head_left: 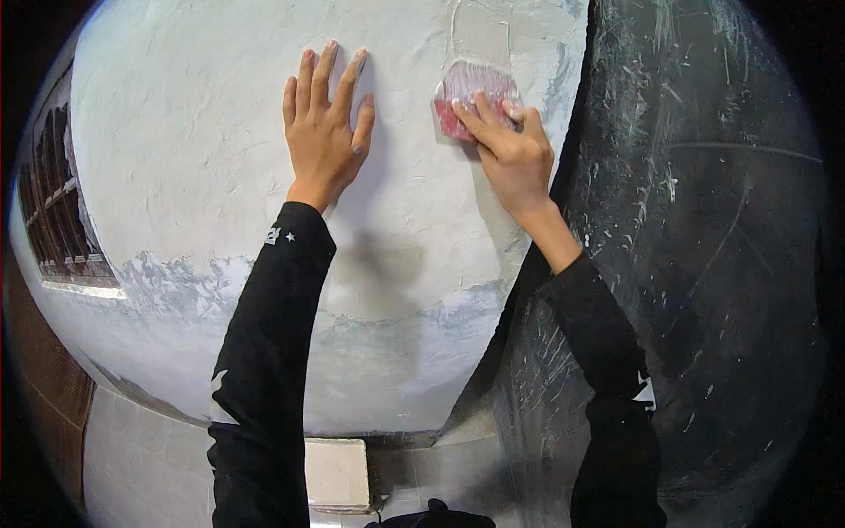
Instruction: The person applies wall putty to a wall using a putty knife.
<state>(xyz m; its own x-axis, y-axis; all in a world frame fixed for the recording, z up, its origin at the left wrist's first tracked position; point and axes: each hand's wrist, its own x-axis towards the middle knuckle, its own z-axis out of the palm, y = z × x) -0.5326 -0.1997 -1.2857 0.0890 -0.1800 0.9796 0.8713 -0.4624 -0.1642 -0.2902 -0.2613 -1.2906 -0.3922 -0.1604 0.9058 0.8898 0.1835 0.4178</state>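
Observation:
My left hand (326, 132) rests on the white plastered wall (194, 141) at upper middle, fingers spread and holding nothing. To its right, my right hand (515, 158) grips a red scraper (453, 117) coated with white paste, pressed to the wall near its right edge. Above the scraper is a pale, smoothed strip of plaster. The scraper's blade edge is partly hidden under paste. Grey, patchy areas show across the wall's lower part.
A dark, scuffed surface (704, 264) fills the right side. A barred window (66, 220) is at the left, above a brown surface (44, 370). Below lies a grey floor (150, 458), with a cream rectangular container (336, 471) near the wall's foot.

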